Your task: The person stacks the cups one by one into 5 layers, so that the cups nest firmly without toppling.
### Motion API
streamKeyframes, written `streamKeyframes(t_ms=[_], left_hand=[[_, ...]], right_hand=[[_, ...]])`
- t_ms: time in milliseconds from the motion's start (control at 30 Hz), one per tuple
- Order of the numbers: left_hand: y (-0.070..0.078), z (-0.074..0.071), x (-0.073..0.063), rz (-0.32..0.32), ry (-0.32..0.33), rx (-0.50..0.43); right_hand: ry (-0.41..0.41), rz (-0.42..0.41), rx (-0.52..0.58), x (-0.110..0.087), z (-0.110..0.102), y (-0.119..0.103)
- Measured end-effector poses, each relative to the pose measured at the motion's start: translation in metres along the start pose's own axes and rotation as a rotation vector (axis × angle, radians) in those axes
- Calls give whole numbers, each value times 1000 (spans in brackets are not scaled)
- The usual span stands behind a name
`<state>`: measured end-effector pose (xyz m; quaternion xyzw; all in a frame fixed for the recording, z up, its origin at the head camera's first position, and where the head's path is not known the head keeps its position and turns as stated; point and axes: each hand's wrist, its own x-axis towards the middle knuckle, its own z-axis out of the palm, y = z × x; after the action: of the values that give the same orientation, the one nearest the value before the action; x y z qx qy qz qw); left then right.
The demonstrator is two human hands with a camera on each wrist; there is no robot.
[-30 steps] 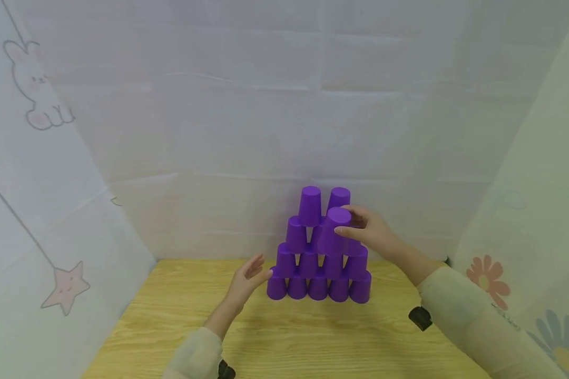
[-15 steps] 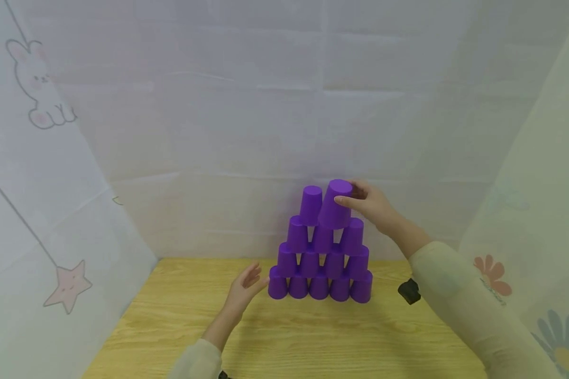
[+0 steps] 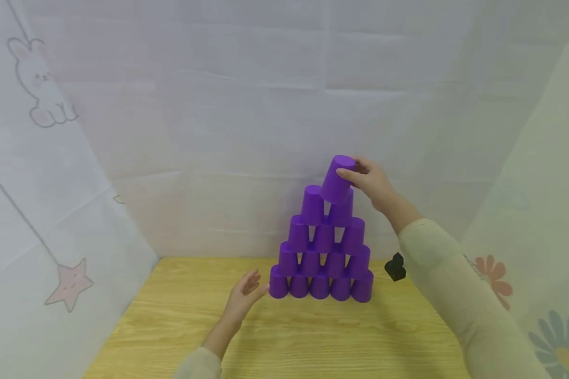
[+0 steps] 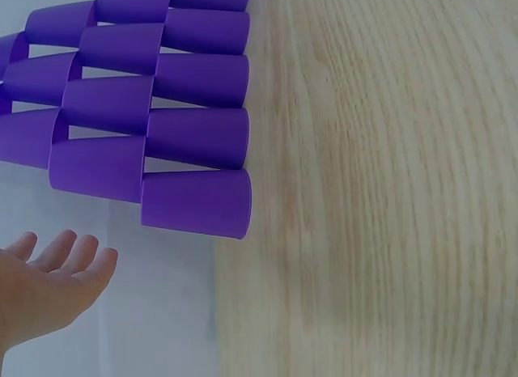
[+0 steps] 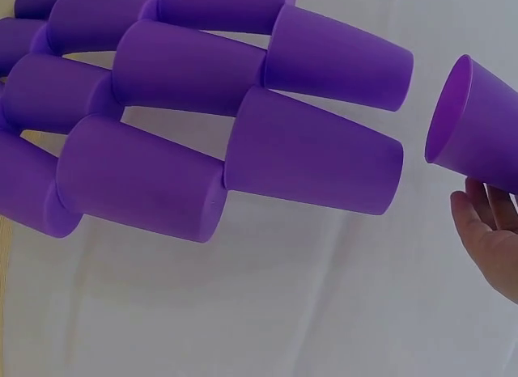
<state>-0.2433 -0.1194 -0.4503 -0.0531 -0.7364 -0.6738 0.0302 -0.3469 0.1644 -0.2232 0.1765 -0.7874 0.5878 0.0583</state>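
Upside-down purple cups form a stacked pyramid [image 3: 323, 238] on the wooden table, with two cups in its top row. Above that row, my right hand [image 3: 372, 184] pinches one more purple cup [image 3: 336, 179], tilted a little, mouth downward. In the right wrist view the held cup [image 5: 477, 130] is apart from the top-row cups [image 5: 316, 154], and the fingers of my right hand [image 5: 495, 239] lie against its side. My left hand [image 3: 243, 299] is held beside the left end of the bottom row with relaxed fingers, holding nothing; the left wrist view shows this hand [image 4: 53, 288] apart from the cups.
The yellow wooden table [image 3: 180, 310] extends in front and to both sides of the pyramid. A pale cloth wall [image 3: 218, 131] hangs close behind it. Printed side cloths carry a star [image 3: 69, 284] and flowers. A black wrist device [image 3: 395, 267] hangs under the right sleeve.
My right hand has raised the held cup from in front of the pyramid's upper rows to above the top row. My left hand has lowered slightly beside the bottom row.
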Motion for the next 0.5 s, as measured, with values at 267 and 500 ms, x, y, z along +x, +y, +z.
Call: streamKeyframes(t_ms=[267, 500], left_hand=[[-14, 0, -6, -9, 7, -18], [-42, 1, -4, -9, 18, -30]], right_hand=[[45, 19, 29, 14, 1, 0], [97, 42, 22, 20, 2, 2]])
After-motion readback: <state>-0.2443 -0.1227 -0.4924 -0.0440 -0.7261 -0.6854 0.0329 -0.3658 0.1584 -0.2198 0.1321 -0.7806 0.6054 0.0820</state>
